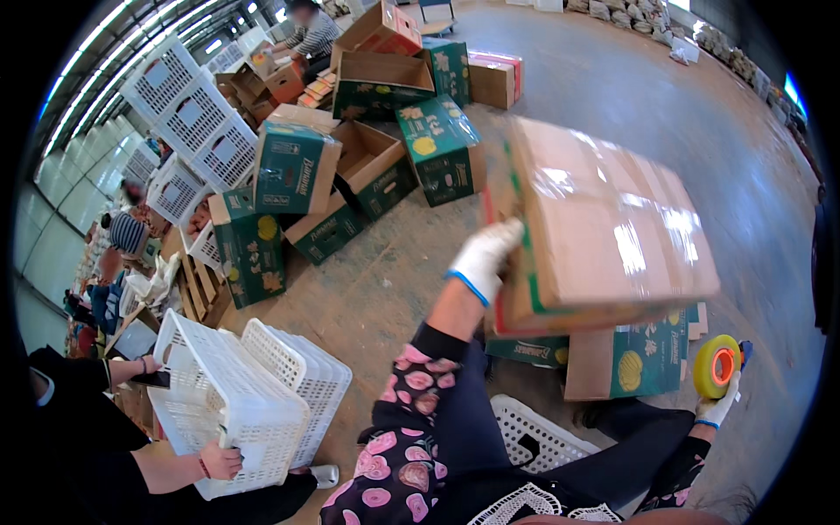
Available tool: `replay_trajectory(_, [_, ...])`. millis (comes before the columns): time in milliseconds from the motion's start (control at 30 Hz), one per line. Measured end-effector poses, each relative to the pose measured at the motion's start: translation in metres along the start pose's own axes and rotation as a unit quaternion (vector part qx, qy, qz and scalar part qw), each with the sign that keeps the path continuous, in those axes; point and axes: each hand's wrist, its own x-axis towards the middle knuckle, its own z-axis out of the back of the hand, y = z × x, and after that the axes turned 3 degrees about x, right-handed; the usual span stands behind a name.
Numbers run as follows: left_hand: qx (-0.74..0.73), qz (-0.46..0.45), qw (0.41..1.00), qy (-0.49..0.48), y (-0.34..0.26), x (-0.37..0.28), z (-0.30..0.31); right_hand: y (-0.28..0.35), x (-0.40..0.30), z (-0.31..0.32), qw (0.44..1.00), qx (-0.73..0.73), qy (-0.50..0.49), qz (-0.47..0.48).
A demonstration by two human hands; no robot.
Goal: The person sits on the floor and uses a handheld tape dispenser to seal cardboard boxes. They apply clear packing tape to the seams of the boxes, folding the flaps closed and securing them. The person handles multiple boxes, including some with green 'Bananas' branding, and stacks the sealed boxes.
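Observation:
My left hand (pixel 484 261), in a white work glove with a blue cuff, grips the end of a large cardboard box (pixel 610 223). The box is tilted up off the floor, and its broad brown face bears shiny strips of clear tape. Slight blur and the box's edge hide the left fingertips. Out to the right, my gloved right hand (pixel 720 405) holds a tape dispenser (pixel 745 352) with a thick yellow roll of tape (pixel 707 367) on an orange core. Below the raised box sits a green banana carton (pixel 646 364).
Several green banana cartons (pixel 440 147) stand ahead, some open-topped. At left, another person's hands (pixel 220 461) hold a white plastic crate (pixel 262 420). A white perforated crate (pixel 538 436) is between my legs. Stacked crates (pixel 193 121) rise behind a wooden pallet (pixel 197 289); more people work beyond.

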Motion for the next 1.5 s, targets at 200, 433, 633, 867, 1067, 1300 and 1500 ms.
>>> replay_trajectory(200, [-0.053, -0.316, 0.942, -0.103, -0.287, 0.034, 0.072, -0.02, -0.005, 0.005, 0.997, -0.004, 0.025, -0.07])
replay_trajectory(433, [-0.067, -0.432, 0.893, -0.107, -0.293, 0.039, 0.107, 0.009, -0.013, -0.027, 0.994, -0.054, 0.09, -0.006])
replay_trajectory(633, [-0.051, -0.034, 0.986, -0.152, 0.039, 0.122, 0.068, 0.002, -0.039, -0.06, 0.998, -0.014, 0.009, -0.053])
replay_trajectory(867, [-0.049, 0.355, 0.916, -0.179, 0.407, 0.021, -0.014, 0.013, -0.048, -0.052, 0.999, -0.011, -0.003, -0.051])
replay_trajectory(1067, [-0.078, 0.406, 0.876, -0.247, 0.477, 0.02, 0.022, 0.015, -0.026, -0.02, 0.997, -0.035, -0.004, -0.071])
replay_trajectory(1300, [-0.442, 0.218, 0.826, -0.275, 0.448, 0.024, 0.055, 0.017, -0.021, -0.024, 0.996, -0.032, -0.005, -0.077])
replay_trajectory(1500, [-0.475, 0.125, 0.839, -0.234, 0.447, 0.017, 0.061, 0.02, -0.016, 0.008, 0.991, -0.122, -0.041, -0.045])
